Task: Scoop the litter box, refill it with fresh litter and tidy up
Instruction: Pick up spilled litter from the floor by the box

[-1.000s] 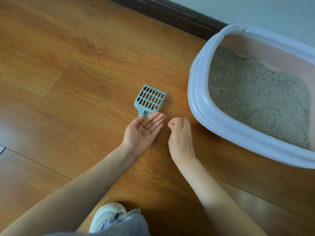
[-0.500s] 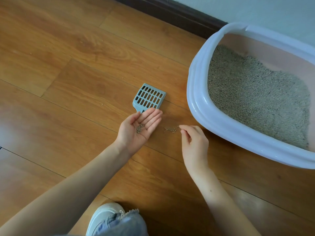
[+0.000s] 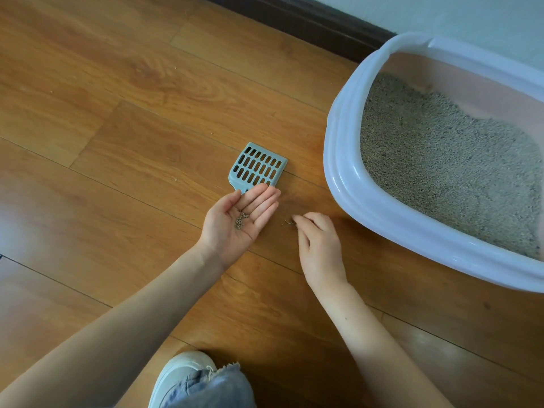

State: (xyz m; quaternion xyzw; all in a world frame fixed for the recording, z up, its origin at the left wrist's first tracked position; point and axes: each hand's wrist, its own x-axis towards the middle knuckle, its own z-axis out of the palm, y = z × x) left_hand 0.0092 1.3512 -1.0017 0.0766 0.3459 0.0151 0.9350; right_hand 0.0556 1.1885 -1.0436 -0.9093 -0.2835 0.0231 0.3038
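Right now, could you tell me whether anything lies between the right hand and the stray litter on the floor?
Nothing visible does. The right hand reaches the stray litter with its fingertips on bare floor. The scoop lies further off, partly under the left hand, which cups collected grains.

a room in a home — warm wood-plank floor (image 3: 123, 92), dark baseboard (image 3: 309, 22) under a pale wall (image 3: 441, 13), and a cat's litter box (image 3: 341, 160) sitting on the floor by that wall.
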